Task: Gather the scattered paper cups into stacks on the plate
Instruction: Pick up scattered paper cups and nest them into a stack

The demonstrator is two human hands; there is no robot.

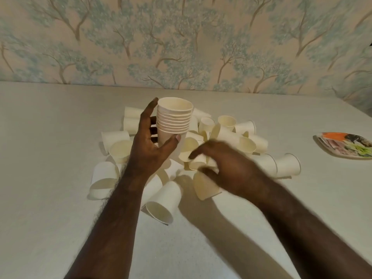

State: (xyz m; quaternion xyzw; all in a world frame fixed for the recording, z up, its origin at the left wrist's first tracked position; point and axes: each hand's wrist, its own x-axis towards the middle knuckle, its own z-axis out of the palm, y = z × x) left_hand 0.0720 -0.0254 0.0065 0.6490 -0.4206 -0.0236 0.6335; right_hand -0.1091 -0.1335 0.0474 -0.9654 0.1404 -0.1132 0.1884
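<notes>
The left hand (150, 141) gripped an upright stack of nested cream paper cups (173, 121). Just right of it, the blurred right hand (227, 168) closed its fingers on a loose cream paper cup (198, 162) in the pile.

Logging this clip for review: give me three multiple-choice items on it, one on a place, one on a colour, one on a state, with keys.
1. Where is the plate?
A. Far right of the table, apart from the pile
B. Under the pile
C. In the left hand

2. What colour are the loose cups?
A. Red
B. Off-white
C. Blue

3. How is the stack of cups?
A. Lying on the table
B. Resting on the plate
C. Held upright in the left hand

Key: 1 A, the plate sits at the right edge; 2 B, all are pale cream; 3 C, the fingers wrap the stack while the blurred right hand reaches into the pile.
</notes>
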